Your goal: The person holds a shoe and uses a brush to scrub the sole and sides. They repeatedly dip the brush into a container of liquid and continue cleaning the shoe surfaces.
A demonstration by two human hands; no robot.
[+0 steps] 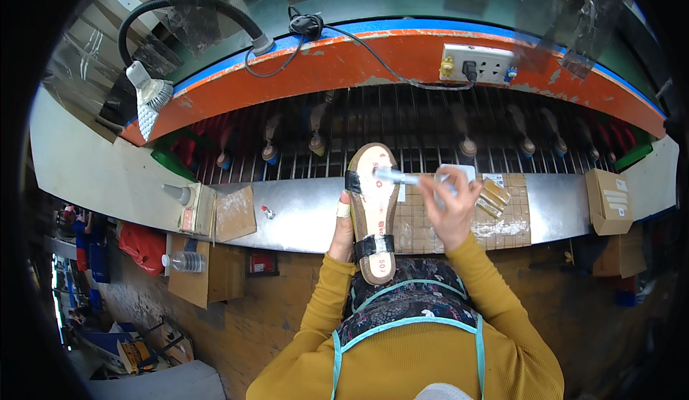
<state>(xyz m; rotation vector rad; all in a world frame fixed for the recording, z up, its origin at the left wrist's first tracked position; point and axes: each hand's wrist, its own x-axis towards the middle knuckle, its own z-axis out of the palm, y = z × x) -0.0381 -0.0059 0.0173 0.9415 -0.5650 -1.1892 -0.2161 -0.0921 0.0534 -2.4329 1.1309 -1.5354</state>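
Note:
My left hand [343, 236] is wrapped round the side of a sandal piece [375, 217], long and sole-shaped, holding it upright in front of me. Its pale face, edged in brown, is turned up, and black straps cross it near both ends. A white wrap shows on my left thumb. In my right hand [451, 207], the fingers pinch a pale brush-like tool [396, 177], smeared by motion. The tool's tip lies over the upper part of the pale face; I cannot tell whether it touches. Behind my right hand is a white container [456, 171], partly hidden.
A metal ledge with a cardboard sheet [502, 220] runs before me. Beyond it, several shoe pieces [466, 145] lie on a rod conveyor [430, 123] under an orange beam [402, 52]. At left are a bendable lamp [152, 95] and a cardboard piece [235, 215]; at right, a box [608, 202].

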